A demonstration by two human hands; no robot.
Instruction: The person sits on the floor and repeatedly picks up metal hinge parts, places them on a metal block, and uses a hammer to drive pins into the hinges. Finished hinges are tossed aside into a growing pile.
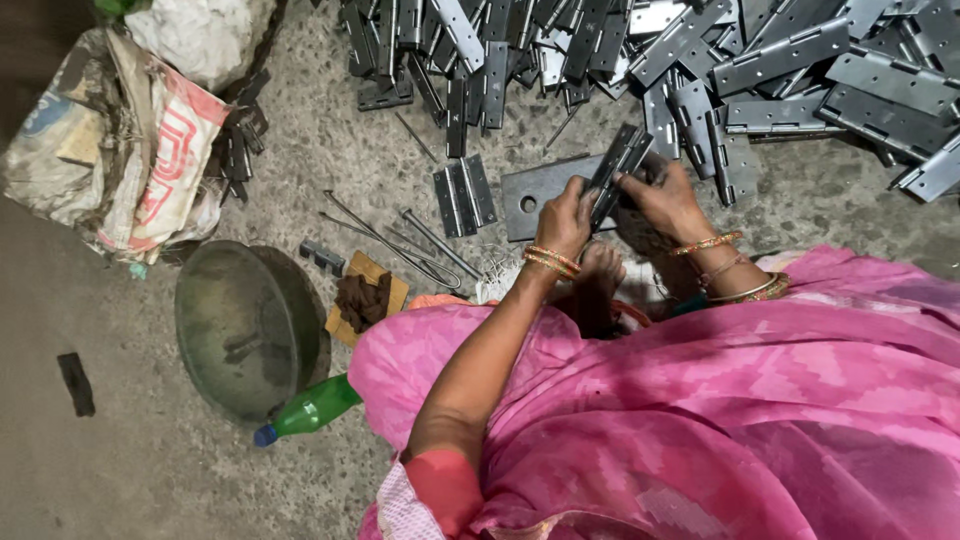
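Head view, looking down at a person seated on a rough concrete floor [330,150]. At far left, a heap of worn sacks [120,140] with red print lies against the edge of the view; a small dark block [76,383] lies alone on the floor below it. Next, a round metal bowl [245,325] rests on the floor, with a green plastic bottle [308,408] lying on its side just beside the bowl's lower rim. To the right of the bowl, a piece of cardboard [367,295] carries a dark brown lump. Above it, thin metal rods [400,240] lie loose on the floor, and an opened hinge [465,195] lies flat near them. A flat metal plate [535,195] with a round hole lies just in front of the hands. The left hand [565,220], wearing bangles, is closed around the lower end of a dark folded hinge [618,165] held tilted above the plate. The right hand [665,195], also wearing bangles, grips the same hinge from the other side, fingers pinched on it. A large pile of grey hinges [760,60] fills the top right. Pink patterned cloth [700,420] covers the lower right
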